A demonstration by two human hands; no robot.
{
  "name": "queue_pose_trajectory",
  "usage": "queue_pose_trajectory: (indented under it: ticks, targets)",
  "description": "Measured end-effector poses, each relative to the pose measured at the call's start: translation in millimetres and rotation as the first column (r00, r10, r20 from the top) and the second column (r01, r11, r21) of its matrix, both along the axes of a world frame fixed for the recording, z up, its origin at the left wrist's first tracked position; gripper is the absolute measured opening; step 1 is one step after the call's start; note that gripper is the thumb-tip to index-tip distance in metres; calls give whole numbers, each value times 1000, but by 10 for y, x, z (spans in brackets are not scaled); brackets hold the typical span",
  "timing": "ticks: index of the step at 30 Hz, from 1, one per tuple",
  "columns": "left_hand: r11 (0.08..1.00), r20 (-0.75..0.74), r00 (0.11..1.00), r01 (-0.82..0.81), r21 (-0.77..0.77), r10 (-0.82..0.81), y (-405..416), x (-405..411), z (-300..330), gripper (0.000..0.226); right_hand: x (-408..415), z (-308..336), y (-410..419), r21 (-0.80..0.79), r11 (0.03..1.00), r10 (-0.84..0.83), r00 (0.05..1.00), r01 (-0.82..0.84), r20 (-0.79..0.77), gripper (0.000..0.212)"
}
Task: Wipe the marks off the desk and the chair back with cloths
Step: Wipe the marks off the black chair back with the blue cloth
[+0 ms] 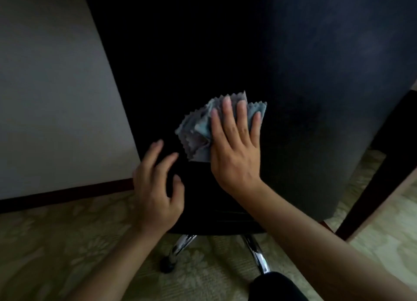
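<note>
A dark chair back (pixel 293 79) fills the middle and right of the head view. My right hand (pixel 237 147) presses a crumpled grey-blue cloth (pixel 198 131) with zigzag edges flat against it, fingers straight and spread. My left hand (pixel 158 188) touches the chair's left edge lower down, fingers loosely spread, holding nothing. No marks show on the dark fabric. The desk is not clearly in view.
A pale wall (pixel 52 97) with a dark skirting board (pixel 67 191) stands at the left. Chrome chair legs (pixel 180 246) with castors rest on a patterned green carpet (pixel 67 244). A dark wooden furniture leg (pixel 372 188) slants at the right.
</note>
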State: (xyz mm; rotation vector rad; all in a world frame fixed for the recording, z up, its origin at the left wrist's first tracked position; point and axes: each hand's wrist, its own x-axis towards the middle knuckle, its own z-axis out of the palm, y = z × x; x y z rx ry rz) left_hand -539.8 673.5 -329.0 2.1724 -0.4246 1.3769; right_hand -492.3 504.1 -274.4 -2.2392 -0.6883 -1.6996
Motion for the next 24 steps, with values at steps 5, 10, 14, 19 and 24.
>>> queue_pose_trajectory:
  ticks: [5,10,14,19,24]
  targets:
    - [698,-332,922,-105,-708,-198,209,124,-322,59,45,-870,125,-601,799,-63,998,31,-32,63]
    - [557,-508,664,-163,-815,-549,291,25,-715,54,-180,-1548,-23,-885,465,-252,961,20,-110,81]
    - [385,-459,625,-262,-885,-632,322,4,-875,42,-53,-1005,452,-758,650,-150,987,50,-64,71]
    - [340,-458,591,-307,-889,-664,427,14,-994,37,-74,-1416,772,-721,692,-152,972,-26,-180,72]
    - [615,-555,700,-207,-761,-451,414,-42,-1152,50,-238,-1993,268,-827,540,-174,940,-157,-293,70]
